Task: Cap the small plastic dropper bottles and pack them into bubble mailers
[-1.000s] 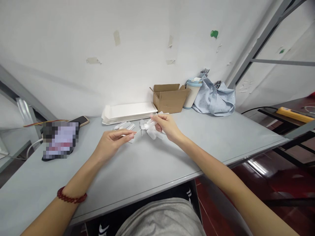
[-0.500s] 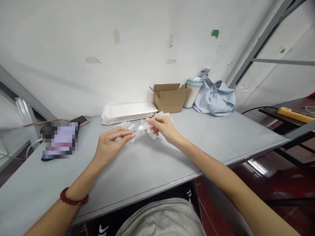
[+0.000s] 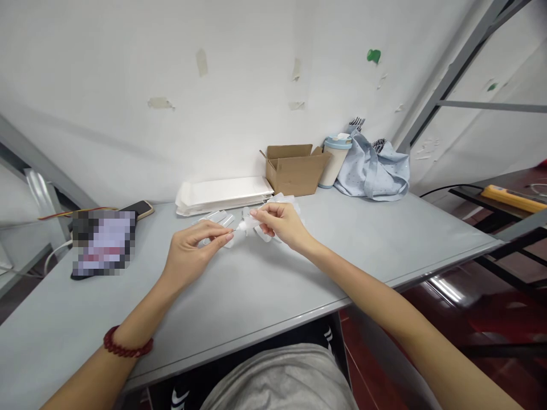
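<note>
My right hand (image 3: 284, 225) is closed around a small whitish squeeze bottle (image 3: 248, 224), its narrow tip pointing left. My left hand (image 3: 196, 245) pinches a thin needle-like piece between thumb and forefinger, right at the bottle's tip. Whether the piece touches or enters the tip, I cannot tell. Behind my left fingers lie several clear plastic tubes (image 3: 217, 217) on the grey table (image 3: 265, 290). More translucent plastic pieces (image 3: 280, 198) lie behind and under my right hand, which partly hides them.
A stack of flat white boxes (image 3: 226, 191) lies against the wall, beside an open cardboard box (image 3: 297, 175). To its right stand a cup with a blue lid (image 3: 335, 159) and a light blue cloth bag (image 3: 374, 171). A phone (image 3: 145, 209) and a blurred-out object (image 3: 105, 242) are at left.
My right hand and the bottle have shifted slightly left and down, bringing the tip closer to my left fingertips. My left hand stays almost in place.
</note>
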The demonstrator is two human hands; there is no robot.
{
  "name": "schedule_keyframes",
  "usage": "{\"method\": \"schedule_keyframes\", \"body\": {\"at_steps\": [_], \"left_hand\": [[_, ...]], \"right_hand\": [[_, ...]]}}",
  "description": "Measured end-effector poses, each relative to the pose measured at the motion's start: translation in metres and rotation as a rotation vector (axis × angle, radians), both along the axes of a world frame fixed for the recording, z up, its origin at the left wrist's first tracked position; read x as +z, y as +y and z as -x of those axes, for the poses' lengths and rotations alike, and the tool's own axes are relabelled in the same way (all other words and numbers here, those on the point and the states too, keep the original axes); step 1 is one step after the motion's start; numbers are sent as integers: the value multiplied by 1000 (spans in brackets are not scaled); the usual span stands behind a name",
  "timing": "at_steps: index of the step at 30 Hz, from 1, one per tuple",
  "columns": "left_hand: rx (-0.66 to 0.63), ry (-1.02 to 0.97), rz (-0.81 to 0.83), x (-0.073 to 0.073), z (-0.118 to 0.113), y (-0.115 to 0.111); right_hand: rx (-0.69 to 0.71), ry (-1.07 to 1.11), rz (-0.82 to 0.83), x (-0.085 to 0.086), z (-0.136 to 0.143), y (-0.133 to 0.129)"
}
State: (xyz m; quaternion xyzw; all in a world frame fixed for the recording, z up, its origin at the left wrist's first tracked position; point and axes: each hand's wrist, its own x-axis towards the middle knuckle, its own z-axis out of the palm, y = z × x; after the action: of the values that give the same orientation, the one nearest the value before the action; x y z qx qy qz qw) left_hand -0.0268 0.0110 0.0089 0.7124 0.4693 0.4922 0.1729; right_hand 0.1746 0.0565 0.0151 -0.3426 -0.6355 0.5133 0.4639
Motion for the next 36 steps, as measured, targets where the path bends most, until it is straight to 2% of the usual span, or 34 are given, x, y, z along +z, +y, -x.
{"method": "schedule_keyframes", "body": {"at_steps": [4,9,21,36], "left_hand": [[-17,55,-24,0,-1,0],[-40,112,-42,2,-4,0],[46,127,-56,5,-2,-3],[28,147,-75,5,-3,-3]], "right_hand": [[-67,-72,-140,-6,4,-5],[-110,-118,-209,-10,8,-10],[-127,-22,-141,3,2,-10],[-110,-1,-99,3,2,-10]]}}
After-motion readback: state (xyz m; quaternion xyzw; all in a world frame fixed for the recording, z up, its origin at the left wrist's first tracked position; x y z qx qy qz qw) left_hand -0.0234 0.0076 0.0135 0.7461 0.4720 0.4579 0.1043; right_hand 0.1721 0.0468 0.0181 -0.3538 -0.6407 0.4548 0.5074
